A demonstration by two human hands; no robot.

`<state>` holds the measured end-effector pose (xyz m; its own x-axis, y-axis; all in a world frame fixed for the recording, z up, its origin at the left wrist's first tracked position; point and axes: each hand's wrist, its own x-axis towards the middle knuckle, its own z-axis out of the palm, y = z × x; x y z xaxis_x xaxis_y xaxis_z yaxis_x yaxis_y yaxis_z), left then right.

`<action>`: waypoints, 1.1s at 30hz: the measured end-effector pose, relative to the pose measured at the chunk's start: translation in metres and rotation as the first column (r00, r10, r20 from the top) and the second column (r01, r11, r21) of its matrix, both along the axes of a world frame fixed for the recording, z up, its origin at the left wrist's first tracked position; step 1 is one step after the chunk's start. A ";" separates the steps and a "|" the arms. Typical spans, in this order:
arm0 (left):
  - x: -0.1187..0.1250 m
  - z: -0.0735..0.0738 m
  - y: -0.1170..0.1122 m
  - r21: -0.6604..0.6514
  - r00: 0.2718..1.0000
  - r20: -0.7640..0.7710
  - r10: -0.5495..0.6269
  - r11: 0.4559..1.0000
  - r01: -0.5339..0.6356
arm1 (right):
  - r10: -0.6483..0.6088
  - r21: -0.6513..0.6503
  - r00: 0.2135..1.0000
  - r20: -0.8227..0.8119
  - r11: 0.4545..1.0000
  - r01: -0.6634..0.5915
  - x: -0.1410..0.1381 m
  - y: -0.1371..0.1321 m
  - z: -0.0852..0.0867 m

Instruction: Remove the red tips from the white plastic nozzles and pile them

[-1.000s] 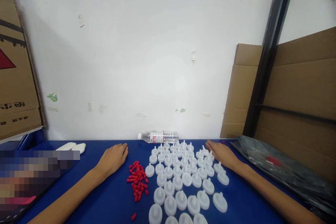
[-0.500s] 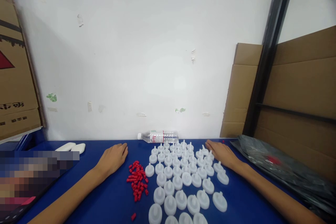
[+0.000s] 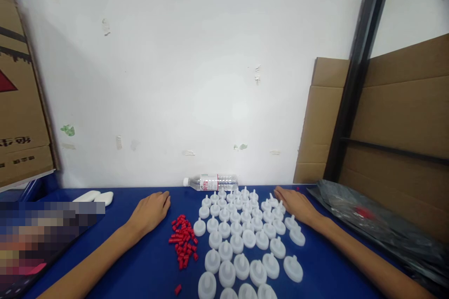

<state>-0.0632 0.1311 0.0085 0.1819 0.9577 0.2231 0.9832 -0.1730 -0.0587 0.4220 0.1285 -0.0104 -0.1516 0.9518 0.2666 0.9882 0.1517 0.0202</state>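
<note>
My left hand (image 3: 151, 209) lies palm down on the blue tabletop, fingers stretched forward and holding nothing. Just to its right is a loose pile of small red caps (image 3: 182, 235), with one red cap (image 3: 178, 289) apart nearer the front edge. Several white translucent nozzle lids (image 3: 235, 228), round with a spout pointing up, stand in rough rows across the middle. My right hand (image 3: 293, 204) rests flat at the right side of these lids, its fingertips close to the back ones. It grips nothing; some of its fingers are hidden from view.
A clear plastic bottle (image 3: 213, 182) lies on its side against the wall. A grey plastic bag (image 3: 368, 219) and cardboard (image 3: 400, 131) are at the right. White oval objects (image 3: 104, 198) and a blurred-out patch (image 3: 42, 243) are at the left, below a cardboard box (image 3: 23, 103).
</note>
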 end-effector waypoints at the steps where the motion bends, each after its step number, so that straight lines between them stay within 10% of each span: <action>1: 0.000 0.000 0.000 0.002 1.000 -0.002 0.001 1.000 -0.001 | -0.003 -0.001 1.000 0.000 1.000 0.003 0.000 0.000 0.000; 13: 0.020 0.042 -0.037 0.179 0.998 0.045 0.048 0.982 -0.055 | -0.099 0.075 0.995 -0.017 0.992 0.100 -0.008 -0.018 0.023; 19: 0.041 0.075 -0.074 0.050 0.959 0.156 -0.237 0.971 0.232 | -0.087 0.127 0.994 -0.071 0.987 0.096 -0.023 -0.038 0.049; 23: 0.046 0.089 -0.101 -0.395 0.749 0.621 -0.230 0.734 0.552 | 0.016 0.098 0.995 -0.103 0.995 -0.006 -0.035 -0.047 0.050; 26: 0.050 0.089 -0.115 -0.612 0.806 0.582 -0.106 0.596 0.520 | 0.067 0.075 0.990 -0.123 0.995 -0.058 -0.040 -0.048 0.044; 33: 0.062 0.080 -0.128 -0.713 0.885 0.451 -0.113 0.550 0.434 | 0.122 0.069 0.983 -0.141 0.991 -0.113 -0.040 -0.047 0.035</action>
<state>-0.0015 0.0028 0.0883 0.5393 0.6909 -0.4814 0.8050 -0.2553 0.5354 0.3819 0.0818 0.0247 -0.2172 0.9112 0.3500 0.9567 0.2699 -0.1088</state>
